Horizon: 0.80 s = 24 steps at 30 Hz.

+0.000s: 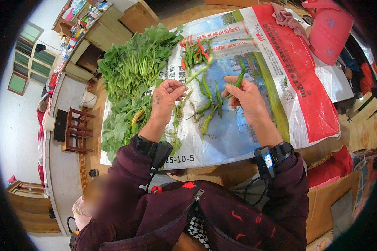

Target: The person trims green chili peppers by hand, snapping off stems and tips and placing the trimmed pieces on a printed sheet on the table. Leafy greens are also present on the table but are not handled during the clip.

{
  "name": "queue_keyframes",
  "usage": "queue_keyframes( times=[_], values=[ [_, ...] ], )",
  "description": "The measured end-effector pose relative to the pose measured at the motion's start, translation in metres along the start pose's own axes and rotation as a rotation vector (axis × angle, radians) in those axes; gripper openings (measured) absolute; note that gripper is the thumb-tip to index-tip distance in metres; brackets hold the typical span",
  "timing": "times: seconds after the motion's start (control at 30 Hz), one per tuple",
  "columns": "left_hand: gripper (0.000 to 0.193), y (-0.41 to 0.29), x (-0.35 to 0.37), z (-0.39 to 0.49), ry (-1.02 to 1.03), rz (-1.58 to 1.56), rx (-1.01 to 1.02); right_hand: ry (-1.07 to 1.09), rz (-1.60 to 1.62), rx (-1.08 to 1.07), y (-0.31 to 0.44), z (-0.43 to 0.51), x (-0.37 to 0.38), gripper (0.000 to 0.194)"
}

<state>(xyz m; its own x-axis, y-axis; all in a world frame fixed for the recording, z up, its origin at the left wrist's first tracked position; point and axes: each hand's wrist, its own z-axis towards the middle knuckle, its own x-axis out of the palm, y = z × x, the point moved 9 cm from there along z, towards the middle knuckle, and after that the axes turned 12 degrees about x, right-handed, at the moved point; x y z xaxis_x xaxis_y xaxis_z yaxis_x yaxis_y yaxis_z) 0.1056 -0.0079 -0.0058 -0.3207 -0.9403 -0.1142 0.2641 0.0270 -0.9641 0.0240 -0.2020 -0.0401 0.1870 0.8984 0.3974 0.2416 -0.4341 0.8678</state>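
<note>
My left hand [166, 102] has its fingers pinched on the lower end of a long pale green stem [196, 74]. The stem's upper end curves towards a pile of green and red chili peppers [194, 56]. In my right hand [246, 98] a green chili pepper [240, 73] is held between thumb and fingers, pointing up. Several loose green peppers [208, 124] lie between my hands, among small scraps. Under all this spreads a printed woven plastic sack [188, 149]. Beside my left hand rests a large heap of leafy greens [136, 62].
A pink plastic jug [330, 33] stands at the far right, next to a crumpled brown cloth [289, 22]. To the left are a wooden stool [78, 130], a white bucket [88, 99] and a cluttered cabinet [94, 34]. A cardboard box [331, 200] is at lower right.
</note>
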Motion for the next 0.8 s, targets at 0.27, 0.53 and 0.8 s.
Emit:
queue_keyframes(
  times=[0.27, 0.53, 0.8],
  values=[
    [0.023, -0.007, 0.035, -0.001, 0.339, 0.726, 0.381, 0.017, -0.013, 0.004, 0.000, 0.001, 0.002, 0.029],
    [0.016, 0.004, 0.083, -0.003, 0.620, 0.945, 0.436, 0.040, -0.002, 0.003, -0.001, 0.002, 0.003, 0.028],
    [0.015, -0.013, 0.057, 0.004, 0.331, 0.571, 0.306, 0.046, -0.020, 0.028, -0.005, 0.004, 0.005, 0.022]
  ],
)
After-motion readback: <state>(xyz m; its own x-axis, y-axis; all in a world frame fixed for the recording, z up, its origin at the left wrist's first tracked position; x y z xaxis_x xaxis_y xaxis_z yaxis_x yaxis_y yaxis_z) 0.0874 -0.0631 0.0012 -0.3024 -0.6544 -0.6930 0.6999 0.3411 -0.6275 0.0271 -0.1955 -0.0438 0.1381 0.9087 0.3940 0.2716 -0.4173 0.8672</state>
